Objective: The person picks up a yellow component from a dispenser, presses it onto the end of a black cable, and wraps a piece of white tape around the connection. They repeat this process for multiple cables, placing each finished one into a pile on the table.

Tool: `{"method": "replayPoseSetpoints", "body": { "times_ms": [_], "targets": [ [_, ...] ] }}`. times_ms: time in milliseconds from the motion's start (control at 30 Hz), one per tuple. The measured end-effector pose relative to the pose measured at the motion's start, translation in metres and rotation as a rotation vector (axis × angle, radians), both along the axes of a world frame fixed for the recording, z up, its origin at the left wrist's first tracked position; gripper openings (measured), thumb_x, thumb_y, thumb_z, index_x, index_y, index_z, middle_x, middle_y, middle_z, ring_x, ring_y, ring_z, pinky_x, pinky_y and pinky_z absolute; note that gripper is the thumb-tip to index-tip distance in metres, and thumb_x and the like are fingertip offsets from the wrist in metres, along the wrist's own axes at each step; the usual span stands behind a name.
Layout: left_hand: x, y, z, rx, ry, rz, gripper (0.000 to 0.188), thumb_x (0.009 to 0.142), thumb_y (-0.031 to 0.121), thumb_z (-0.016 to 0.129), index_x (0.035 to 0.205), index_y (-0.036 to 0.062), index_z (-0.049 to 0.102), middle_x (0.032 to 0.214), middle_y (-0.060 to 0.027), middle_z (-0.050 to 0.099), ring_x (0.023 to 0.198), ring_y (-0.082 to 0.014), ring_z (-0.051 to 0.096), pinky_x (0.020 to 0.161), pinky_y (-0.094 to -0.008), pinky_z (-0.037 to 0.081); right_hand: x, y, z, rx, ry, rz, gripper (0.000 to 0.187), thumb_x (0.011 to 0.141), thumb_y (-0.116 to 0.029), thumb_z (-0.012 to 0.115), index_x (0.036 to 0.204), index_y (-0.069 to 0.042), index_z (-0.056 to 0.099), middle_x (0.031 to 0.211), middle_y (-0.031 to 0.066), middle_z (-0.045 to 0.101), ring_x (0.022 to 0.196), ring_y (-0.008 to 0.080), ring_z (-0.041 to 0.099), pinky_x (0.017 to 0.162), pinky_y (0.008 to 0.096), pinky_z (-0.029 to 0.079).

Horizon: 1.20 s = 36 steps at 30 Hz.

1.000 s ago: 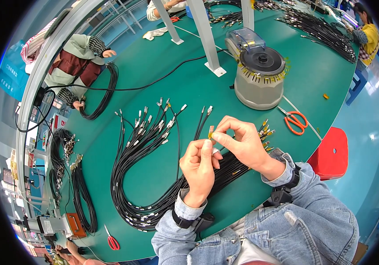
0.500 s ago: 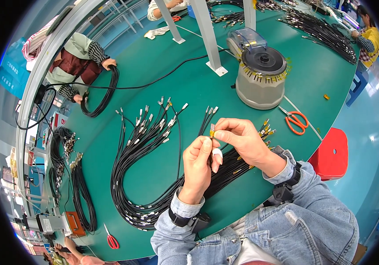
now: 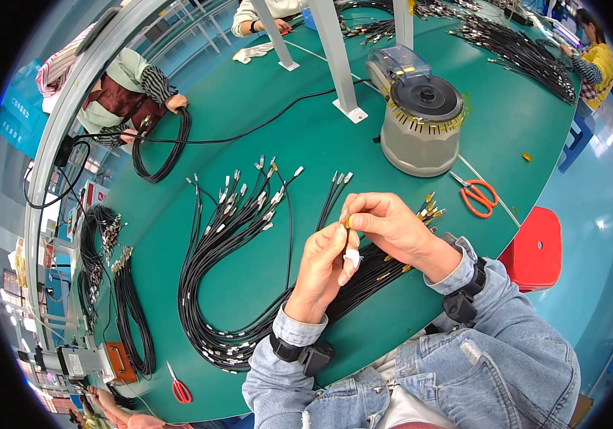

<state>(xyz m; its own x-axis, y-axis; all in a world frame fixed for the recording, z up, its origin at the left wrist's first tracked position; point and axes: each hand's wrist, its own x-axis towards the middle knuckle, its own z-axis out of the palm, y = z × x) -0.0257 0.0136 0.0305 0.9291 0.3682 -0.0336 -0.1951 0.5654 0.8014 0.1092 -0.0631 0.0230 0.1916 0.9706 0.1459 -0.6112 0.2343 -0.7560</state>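
Note:
My left hand [image 3: 317, 268] is closed around the end of a black cable, whose tip is mostly hidden by the fingers. A white wrap [image 3: 352, 257] covers part of one of its fingers. Thumb and forefinger of my right hand [image 3: 396, 227] pinch a small piece of yellow tape [image 3: 348, 221] at that cable end, and the two hands almost touch. Beneath them a long bundle of black cables [image 3: 195, 314] curves over the green table [image 3: 249, 400]. Its ends at the left carry silvery connectors [image 3: 231, 204]; several ends at the right show yellow tape [image 3: 431, 211].
A round grey tape dispenser [image 3: 421, 146] stands beyond my hands, near a metal post [image 3: 338, 64]. Orange-handled scissors [image 3: 479, 199] lie right, red-handled ones [image 3: 181, 391] lower left. More cable bundles [image 3: 131, 314] rest at the left. A co-worker's hand [image 3: 176, 104] holds a cable coil. A red stool [image 3: 539, 250] stands right.
My right fingertips have closed further over the yellow tape, which now shows less. My left hand has shifted slightly. The co-worker at the left has moved the coil's lower end upward.

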Motion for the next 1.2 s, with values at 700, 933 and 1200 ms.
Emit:
{"method": "replayPoseSetpoints", "body": {
  "times_ms": [700, 933, 1200],
  "targets": [
    [0.034, 0.000, -0.057, 1.616, 0.262, 0.501, 0.017, 0.083, 0.008, 0.058, 0.098, 0.0010, 0.061, 0.091, -0.0104, 0.060, 0.078, -0.0265, 0.055, 0.071, -0.0361, 0.046, 0.113, -0.060, 0.046, -0.155, -0.745, -0.829, 0.021, 0.087, -0.017, 0.055, 0.094, 0.001, 0.062, 0.084, 0.0019, 0.060, 0.078, 0.0083, 0.052, 0.073, 0.0228, 0.042],
    [0.032, -0.015, -0.061, 1.481, 0.405, 0.265, 0.014, 0.081, 0.006, 0.057, 0.092, 0.0016, 0.064, 0.088, -0.0121, 0.058, 0.084, -0.0299, 0.054, 0.077, -0.0367, 0.043, 0.236, -0.063, 0.061, -0.616, -1.002, -0.870, 0.031, 0.084, -0.028, 0.060, 0.096, -0.001, 0.063, 0.093, 0.0040, 0.061, 0.084, 0.0099, 0.050, 0.078, 0.0251, 0.039],
    [0.029, 0.016, -0.045, 1.616, 0.371, 0.383, 0.014, 0.080, 0.012, 0.060, 0.090, 0.0026, 0.064, 0.087, -0.0127, 0.059, 0.085, -0.0290, 0.055, 0.074, -0.0365, 0.044, 0.251, -0.050, 0.060, -0.823, -0.960, -0.515, 0.032, 0.075, -0.036, 0.065, 0.090, -0.008, 0.065, 0.091, 0.0014, 0.060, 0.089, 0.0123, 0.047, 0.079, 0.0297, 0.035]
  ]
}}
